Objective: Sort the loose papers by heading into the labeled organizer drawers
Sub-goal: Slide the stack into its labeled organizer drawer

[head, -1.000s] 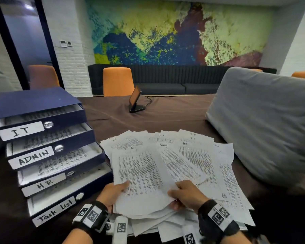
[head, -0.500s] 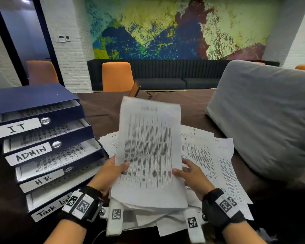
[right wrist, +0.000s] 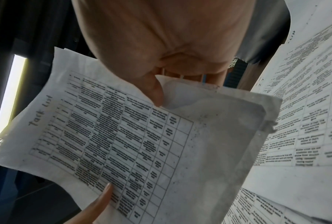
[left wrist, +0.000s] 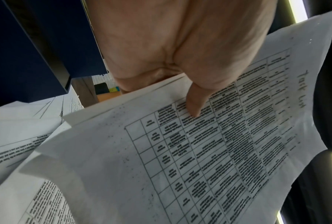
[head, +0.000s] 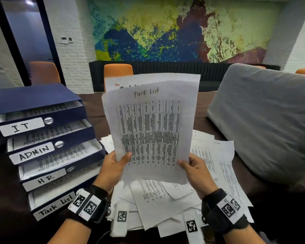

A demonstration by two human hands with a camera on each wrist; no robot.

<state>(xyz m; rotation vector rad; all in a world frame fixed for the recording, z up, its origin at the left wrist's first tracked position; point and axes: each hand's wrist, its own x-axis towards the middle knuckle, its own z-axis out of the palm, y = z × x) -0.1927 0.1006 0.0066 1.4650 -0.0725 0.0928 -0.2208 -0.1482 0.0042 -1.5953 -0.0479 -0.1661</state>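
Now head view: left hand (head: 115, 166) and right hand (head: 195, 170) pinch white printed sheet headed "Task List" (head: 151, 131), upright beside navy organizer (head: 40, 101). Wrist views: thumbs pressed on sheet. Heading read; next, bottom "Task List" drawer (head: 55, 202).

both hands (head: 113, 166) gripping Task List sheets (head: 151, 131) upright

Held sheet (head: 151, 131): handwritten "Task List". Drawer labels at 9 o'clock, top down: "IT" (head: 21, 127), "ADMIN" (head: 33, 153), "HR" (head: 44, 179), "Task List" (head: 55, 206).
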